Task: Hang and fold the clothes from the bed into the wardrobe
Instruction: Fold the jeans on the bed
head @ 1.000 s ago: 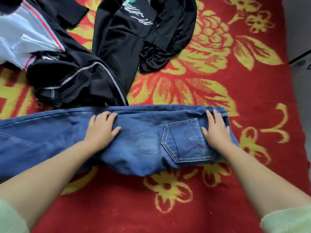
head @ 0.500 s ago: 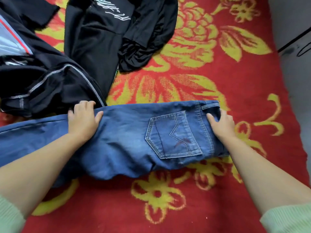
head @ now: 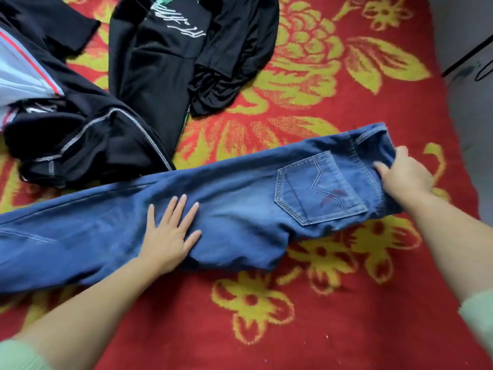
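A red bed cover with large yellow woven flowers (head: 306,329) fills the view, with a strip of grey floor at two o'clock. Across its middle, from nine o'clock toward three, lies a pair of faded blue denim jeans (head: 240,204), back pocket up, the waistband end raised a little at three o'clock. The left hand (head: 170,233) lies flat on the thigh of the jeans, fingers straight and spread, pointing toward twelve, its forearm reaching in from seven o'clock. The right hand (head: 405,174) grips the waistband end, thumb on top and fingers curled over the edge, its forearm coming from four o'clock. At eleven o'clock lie a crumpled black top with white printed lettering (head: 173,62) and a black garment with grey stitched seams (head: 88,145).
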### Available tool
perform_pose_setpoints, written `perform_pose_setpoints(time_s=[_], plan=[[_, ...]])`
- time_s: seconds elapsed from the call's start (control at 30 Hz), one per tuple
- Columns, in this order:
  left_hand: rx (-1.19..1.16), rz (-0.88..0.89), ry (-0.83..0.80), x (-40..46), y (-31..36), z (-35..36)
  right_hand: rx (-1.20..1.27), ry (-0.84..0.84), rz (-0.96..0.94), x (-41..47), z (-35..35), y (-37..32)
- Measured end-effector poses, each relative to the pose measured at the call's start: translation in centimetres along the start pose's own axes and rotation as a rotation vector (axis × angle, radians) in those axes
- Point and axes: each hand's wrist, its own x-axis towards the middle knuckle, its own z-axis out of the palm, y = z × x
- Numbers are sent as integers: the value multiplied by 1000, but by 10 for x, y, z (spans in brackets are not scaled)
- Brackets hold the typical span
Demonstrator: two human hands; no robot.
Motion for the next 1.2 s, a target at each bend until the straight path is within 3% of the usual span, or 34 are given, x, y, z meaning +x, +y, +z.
perform_pose_setpoints(time_s=[0.1, 0.2, 0.23, 0.3, 0.37, 0.47, 0.53, 0.67, 0.83, 0.97, 1.07, 1.2], plan=[[30, -97, -41, 1, 7, 19, -48, -36, -29, -26, 33, -15], [46, -61, -22, 3, 11, 16, 1, 77, -456, -91, 62, -59], [40, -35, -25, -1, 10, 12, 32, 32, -614, -118, 72, -74], [22, 13, -17, -11, 3, 3, -63, -234, -787, -162, 91, -94], [1, 41, -19, -30, -15, -2, -284, -394, -800, -177, 103, -108], [-12, 67, -41, -64, -54, -3, -333, -569, -708, -162, 95, -123], [-35, 53, -48, -89, -84, -3, -360, -597, -665, -161, 77, -143], [-117, -64, -35, -130, -140, -4, -269, -492, -681, -185, 55, -194], [-135, -260, 54, -170, -229, 0, -9, -307, -957, -248, 63, -297], [-103, -402, -105, -195, -299, 10, 139, -292, -1122, -289, 82, -378], [-45, -354, -143, -203, -341, 16, -76, -390, -1085, -302, 93, -418], [-174, -98, -28, -195, -381, 8, -457, -469, -965, -310, 102, -441]])
